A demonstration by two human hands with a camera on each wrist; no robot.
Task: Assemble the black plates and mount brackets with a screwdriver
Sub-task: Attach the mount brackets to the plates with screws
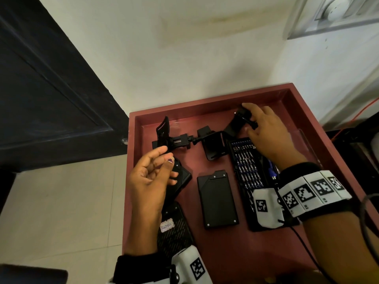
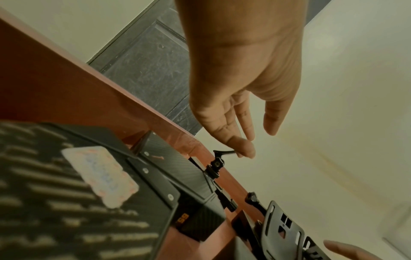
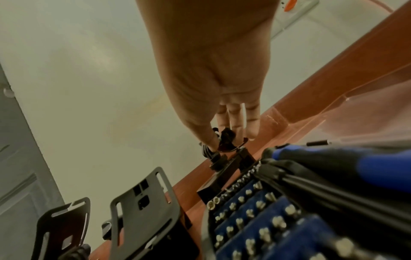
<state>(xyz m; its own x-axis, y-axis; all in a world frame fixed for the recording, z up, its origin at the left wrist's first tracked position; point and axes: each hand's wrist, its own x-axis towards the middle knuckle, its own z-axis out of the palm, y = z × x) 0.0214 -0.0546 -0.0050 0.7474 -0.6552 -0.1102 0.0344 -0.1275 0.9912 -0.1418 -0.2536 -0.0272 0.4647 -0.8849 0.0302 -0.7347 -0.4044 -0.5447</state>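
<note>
The right hand (image 1: 266, 132) reaches to the far right corner of the red tray (image 1: 229, 255); its thumb and fingers pinch a small black clamp piece (image 3: 225, 140) at the top of the far mount bracket (image 1: 235, 125). The left hand (image 1: 150, 177) hovers palm-up over the tray's left side, fingers loosely bent and holding nothing; in the left wrist view its fingertips (image 2: 244, 149) appear just at a thin black lever (image 2: 223, 151), though contact cannot be confirmed.

A second mount bracket (image 1: 164, 132) stands upright at the far left of the tray, joined by a black clamp arm (image 1: 182, 141) to a curved slotted bracket (image 1: 213, 146) at the centre. A flat black plate (image 1: 217, 200) with corner screws lies in the middle of the tray. A further black plate (image 1: 180, 177) lies partly beneath the left hand, and a ribbed black panel (image 1: 174, 232) bearing a white label (image 1: 167, 225) sits nearer the wrist. The open bit case (image 1: 246, 167) lies along the right side, with the blue-handled screwdriver (image 3: 333, 158) resting in it, beneath the right wrist.
</note>
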